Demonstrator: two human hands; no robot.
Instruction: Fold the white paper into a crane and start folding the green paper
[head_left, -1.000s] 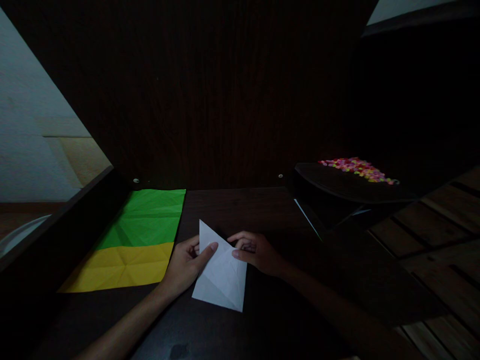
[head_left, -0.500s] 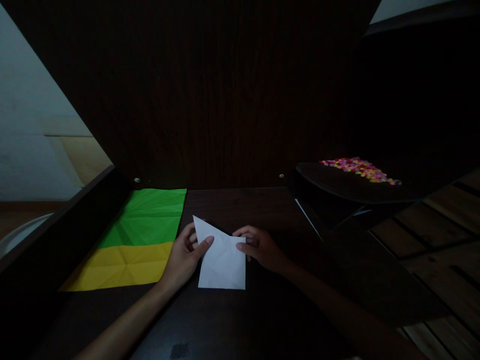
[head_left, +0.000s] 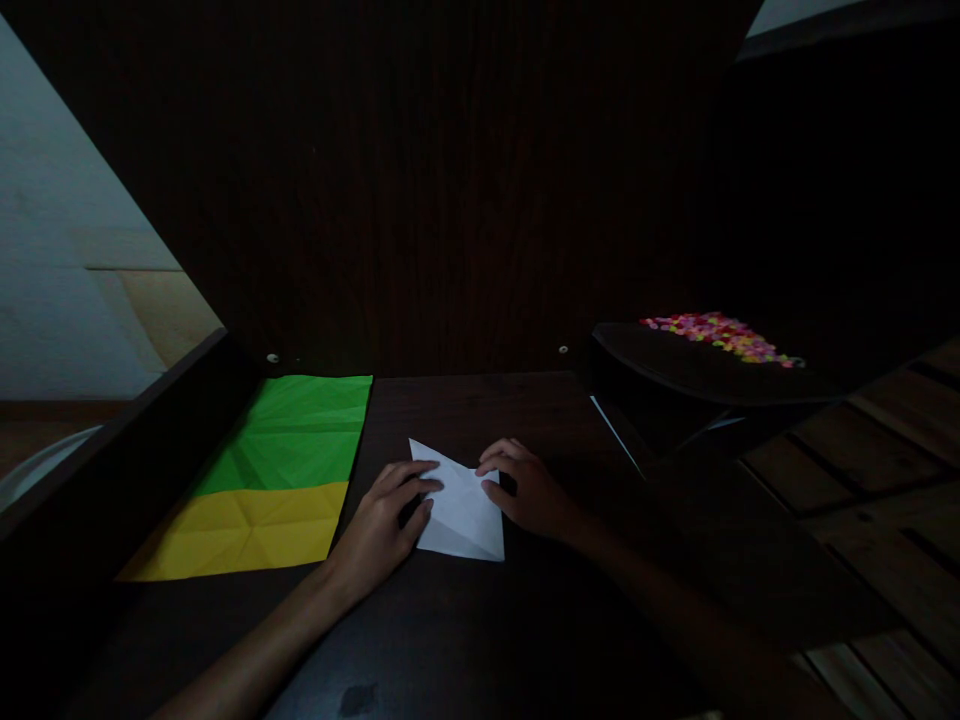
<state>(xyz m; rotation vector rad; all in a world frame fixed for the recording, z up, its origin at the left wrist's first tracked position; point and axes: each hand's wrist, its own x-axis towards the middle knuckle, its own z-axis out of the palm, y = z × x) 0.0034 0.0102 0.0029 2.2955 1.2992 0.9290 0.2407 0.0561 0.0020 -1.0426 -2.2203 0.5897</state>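
A folded white sheet of paper (head_left: 466,520) lies on the dark table in front of me, its pointed corner at the upper left. My left hand (head_left: 390,510) rests on its left side, fingers stretched out and apart over the surface. At the top right edge, my right hand (head_left: 529,490) has bent fingers and a thumb closed on the paper near a notch in its upper edge. Creases and a faint slanting fold line show on the sheet.
Left of my hands lie a creased green paper (head_left: 311,430) and a creased yellow paper (head_left: 262,530). A dark wooden panel (head_left: 450,200) rises behind the table (head_left: 420,640). Small colourful pieces (head_left: 724,335) are heaped on a dark curved surface at the right.
The white paper has come down flatter onto the table and shifted slightly right. My left hand has gone from pinching its edge to lying on top with fingers spread.
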